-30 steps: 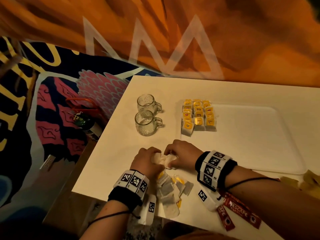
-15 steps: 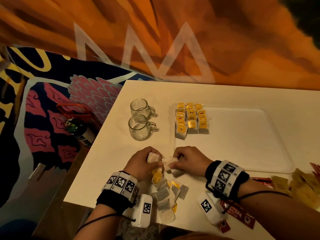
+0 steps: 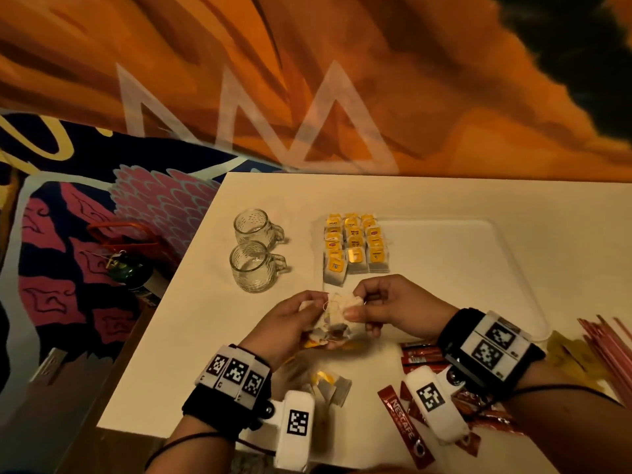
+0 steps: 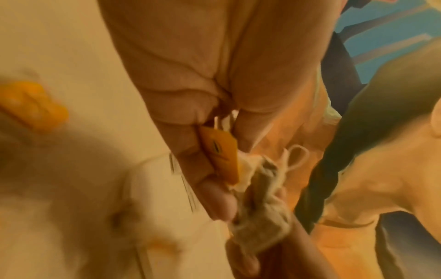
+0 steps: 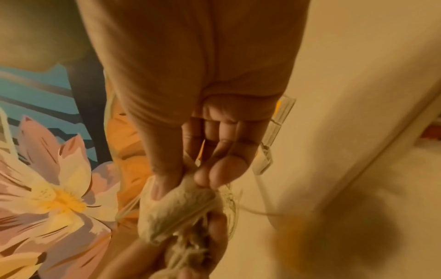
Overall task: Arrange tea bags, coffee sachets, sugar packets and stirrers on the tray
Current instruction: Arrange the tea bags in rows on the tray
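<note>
In the lower middle of the head view, the left hand [image 3: 290,323] and the right hand [image 3: 393,311] now hold the bundle of pale paper tea bags with tangled strings [image 3: 337,318] lifted above the white bench [image 3: 205,336]; a second ago both hands lay low on the loose pile at the near edge. The fingers [image 4: 214,198] of the left hand are clenched round the bundle and one orange tag [image 4: 220,154], and the right hand pinches one bag by thumb and fingertips. It seems the person is separating one bag from the knot, so the next bag can join the rows.

The arranged rows of yellow-tagged tea bags [image 3: 354,246] fill the left end of the white rectangular tray [image 3: 478,268], in the centre of the frame. Some tags read "RELAX". The red coffee stick sachets [image 3: 407,425], lower right, read "NESCAFE". The thin red stirrers [image 3: 612,350] wait at the right edge. Two clear glass mugs [image 3: 253,248] stand left of the tray.
</note>
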Available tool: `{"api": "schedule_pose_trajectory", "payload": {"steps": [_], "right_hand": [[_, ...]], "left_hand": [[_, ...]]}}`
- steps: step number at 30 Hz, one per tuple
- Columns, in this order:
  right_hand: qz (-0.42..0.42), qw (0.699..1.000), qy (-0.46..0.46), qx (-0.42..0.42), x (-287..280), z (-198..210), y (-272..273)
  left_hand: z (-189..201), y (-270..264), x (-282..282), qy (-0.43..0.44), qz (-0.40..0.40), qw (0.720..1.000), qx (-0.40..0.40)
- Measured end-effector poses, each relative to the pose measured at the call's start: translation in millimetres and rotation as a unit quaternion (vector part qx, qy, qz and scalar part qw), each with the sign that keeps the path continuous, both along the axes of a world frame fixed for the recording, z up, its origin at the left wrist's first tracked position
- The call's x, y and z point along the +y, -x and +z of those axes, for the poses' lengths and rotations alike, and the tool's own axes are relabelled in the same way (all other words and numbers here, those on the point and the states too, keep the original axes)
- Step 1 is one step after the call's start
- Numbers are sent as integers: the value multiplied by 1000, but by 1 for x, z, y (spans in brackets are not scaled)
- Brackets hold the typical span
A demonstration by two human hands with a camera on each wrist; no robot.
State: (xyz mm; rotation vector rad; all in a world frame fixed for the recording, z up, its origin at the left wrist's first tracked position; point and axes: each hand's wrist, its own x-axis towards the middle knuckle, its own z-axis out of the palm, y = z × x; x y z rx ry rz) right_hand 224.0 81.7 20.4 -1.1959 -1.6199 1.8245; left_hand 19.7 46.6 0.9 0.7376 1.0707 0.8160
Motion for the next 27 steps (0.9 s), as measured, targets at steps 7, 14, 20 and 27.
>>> {"api": "schedule_pose_trajectory", "payload": {"steps": [7, 14, 20, 27], "right_hand": [[-47, 998, -28, -31, 2, -7, -4], [-117, 991, -62, -33, 0, -6, -14], [-119, 990, -74, -20, 0, 6, -25], [-211, 958, -154, -121, -2, 9, -22]], "left_hand": [[0, -23, 1, 9, -11, 999, -38], [-5, -26, 2, -4, 55, 998, -41], [-3, -24, 3, 4, 99, 992, -77], [-4, -29, 6, -35, 100, 994, -31]]}}
